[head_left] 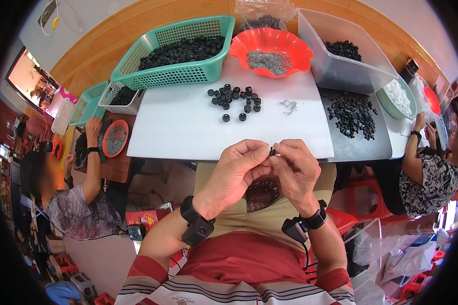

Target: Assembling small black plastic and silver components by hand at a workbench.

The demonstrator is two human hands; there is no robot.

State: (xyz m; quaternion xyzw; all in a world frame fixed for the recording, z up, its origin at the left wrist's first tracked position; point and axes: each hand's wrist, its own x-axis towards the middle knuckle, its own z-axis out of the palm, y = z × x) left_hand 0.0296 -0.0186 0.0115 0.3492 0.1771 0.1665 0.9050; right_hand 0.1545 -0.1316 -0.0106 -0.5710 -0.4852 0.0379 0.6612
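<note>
My left hand [237, 163] and my right hand [296, 170] meet over my lap, just off the table's near edge. Their fingertips pinch a small black plastic part [273, 151] between them; the fingers hide most of it. Beyond them, several black knob-like pieces [227, 95] lie loosely grouped on the white table sheet [173, 122]. To their right is a small pile of thin metal screws or pins [288, 107]. Farther right, many small black clips [352, 116] are spread over a dark mat [381, 145].
Along the back stand a green basket [188, 76] of black parts, a red scalloped bowl [303, 51] of metal pins and a clear bin [341, 76] of black pieces. One co-worker [81, 208] sits at left, another [425, 178] at right. A brown basket [259, 203] shows below my hands.
</note>
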